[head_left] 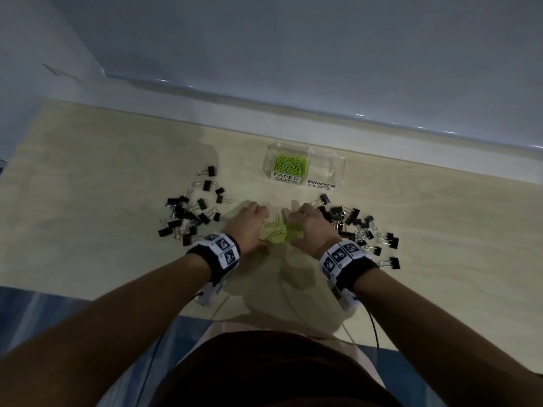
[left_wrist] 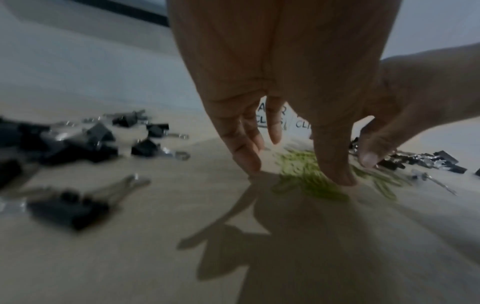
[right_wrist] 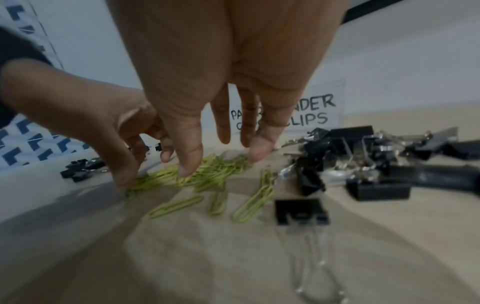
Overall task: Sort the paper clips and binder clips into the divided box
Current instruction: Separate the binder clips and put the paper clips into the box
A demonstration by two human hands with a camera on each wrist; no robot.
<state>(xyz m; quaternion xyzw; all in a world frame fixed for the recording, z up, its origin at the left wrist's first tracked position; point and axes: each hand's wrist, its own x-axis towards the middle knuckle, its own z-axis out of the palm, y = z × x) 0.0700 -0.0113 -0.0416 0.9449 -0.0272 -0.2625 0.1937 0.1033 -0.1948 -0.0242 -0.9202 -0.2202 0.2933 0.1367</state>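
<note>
A loose heap of green paper clips (head_left: pixel 275 232) (right_wrist: pixel 207 176) (left_wrist: pixel 309 179) lies on the table between my two hands. My left hand (head_left: pixel 251 220) (left_wrist: pixel 293 170) stands at the heap's left edge, fingers straight down with their tips on the table. My right hand (head_left: pixel 305 220) (right_wrist: pixel 223 160) does the same on the right, fingertips touching the clips. Neither hand holds anything. Black binder clips lie in a left group (head_left: pixel 191 214) (left_wrist: pixel 72 142) and a right group (head_left: pixel 357 227) (right_wrist: pixel 350 160). The clear divided box (head_left: pixel 338 171) stands behind; its PAPER CLIPS side holds green clips, its BINDER CLIPS side looks bare.
The light wooden table (head_left: pixel 102 201) ends at a white ledge (head_left: pixel 293 116) just behind the box. Its front edge runs close to my body, with blue floor (head_left: pixel 44 315) below. Thin cables (head_left: pixel 373 324) hang from both wrist bands.
</note>
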